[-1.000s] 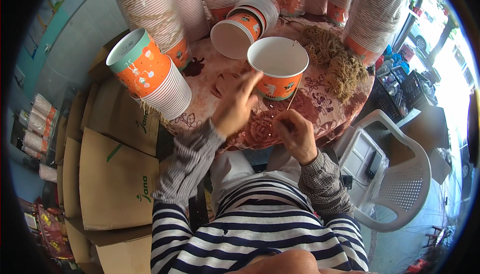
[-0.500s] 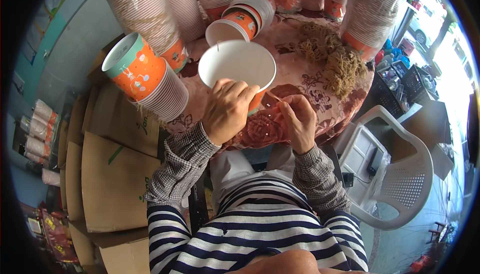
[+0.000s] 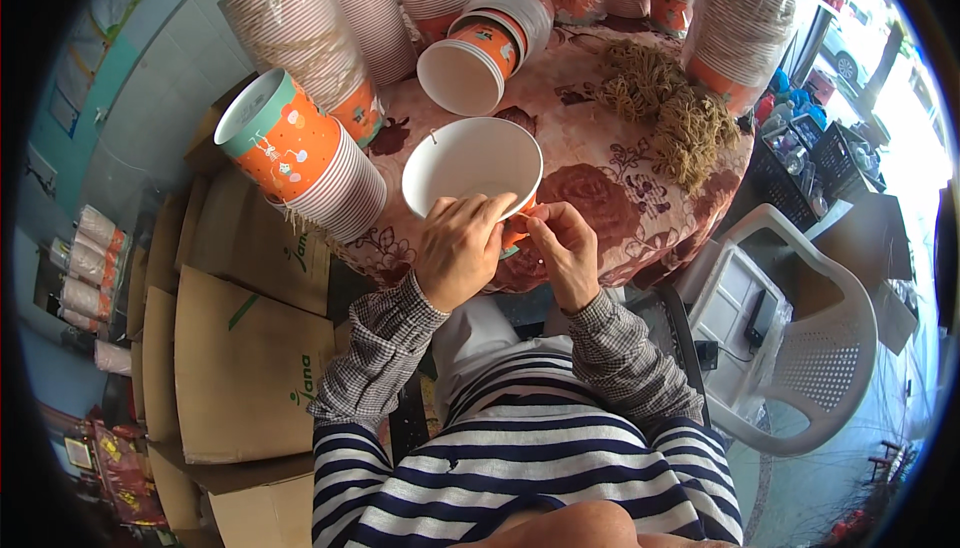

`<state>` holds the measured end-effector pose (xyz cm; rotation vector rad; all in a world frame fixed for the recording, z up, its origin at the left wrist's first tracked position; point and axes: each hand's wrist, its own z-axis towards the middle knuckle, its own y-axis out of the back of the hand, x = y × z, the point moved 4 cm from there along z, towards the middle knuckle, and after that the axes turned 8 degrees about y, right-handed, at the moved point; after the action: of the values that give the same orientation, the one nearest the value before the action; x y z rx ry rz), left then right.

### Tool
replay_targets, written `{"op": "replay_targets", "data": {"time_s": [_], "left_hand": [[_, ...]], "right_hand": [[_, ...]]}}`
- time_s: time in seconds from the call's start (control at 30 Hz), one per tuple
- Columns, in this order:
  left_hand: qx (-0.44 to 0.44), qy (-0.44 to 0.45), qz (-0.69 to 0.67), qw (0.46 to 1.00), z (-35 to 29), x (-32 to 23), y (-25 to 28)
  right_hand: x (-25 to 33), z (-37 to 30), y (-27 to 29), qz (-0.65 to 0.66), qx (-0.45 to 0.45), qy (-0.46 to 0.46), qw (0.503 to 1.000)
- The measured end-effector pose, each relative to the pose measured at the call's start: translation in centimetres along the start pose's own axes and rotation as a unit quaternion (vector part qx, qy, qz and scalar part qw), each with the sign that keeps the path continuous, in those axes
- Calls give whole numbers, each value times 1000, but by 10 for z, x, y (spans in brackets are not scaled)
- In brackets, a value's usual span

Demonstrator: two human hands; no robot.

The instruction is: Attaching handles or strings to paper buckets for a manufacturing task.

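Note:
A paper bucket point(image 3: 470, 163), white inside and orange outside, stands tilted toward me at the near part of the table. My left hand point(image 3: 458, 253) is closed over its near rim, with the thumb outside. Close beside it, my right hand point(image 3: 566, 256) pinches a thin light cord point(image 3: 530, 216) against the bucket's near right side. Just where the cord passes through the wall is hidden by my fingers. A short bit of cord point(image 3: 434, 135) shows at the bucket's far left rim.
A flowered cloth covers the round table point(image 3: 600, 188). Nested buckets point(image 3: 300, 153) lean at left; others point(image 3: 465, 73) lie behind, before tall wrapped stacks point(image 3: 290, 23). Tan cord bundles point(image 3: 690, 133) lie at right. Cardboard boxes point(image 3: 250, 368) and a white plastic chair point(image 3: 820, 348) flank me.
My right hand has moved left, from pulling the cord out beside the bucket to the bucket's wall. The bucket has come nearer to me, tilting slightly. My left hand stays on the rim.

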<state>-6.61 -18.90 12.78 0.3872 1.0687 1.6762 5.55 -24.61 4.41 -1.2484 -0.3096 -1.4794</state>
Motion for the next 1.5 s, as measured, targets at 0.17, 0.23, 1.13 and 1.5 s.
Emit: {"op": "replay_targets", "data": {"time_s": [0.17,0.23,1.13,1.5], "left_hand": [[0,-1,9,1000,-1,0,-2],[-1,-3,9,1000,-2,0,-3],[-27,2,-17,999,-7,0,2],[-43,65,-129,989,-7,5,5]], "right_hand": [[-11,-5,7,-63,13,5,998],[-14,-6,8,-33,-7,-7,999],[49,46,34,-374,17,183,909],[50,63,-37,-293,251,245,889]]}}
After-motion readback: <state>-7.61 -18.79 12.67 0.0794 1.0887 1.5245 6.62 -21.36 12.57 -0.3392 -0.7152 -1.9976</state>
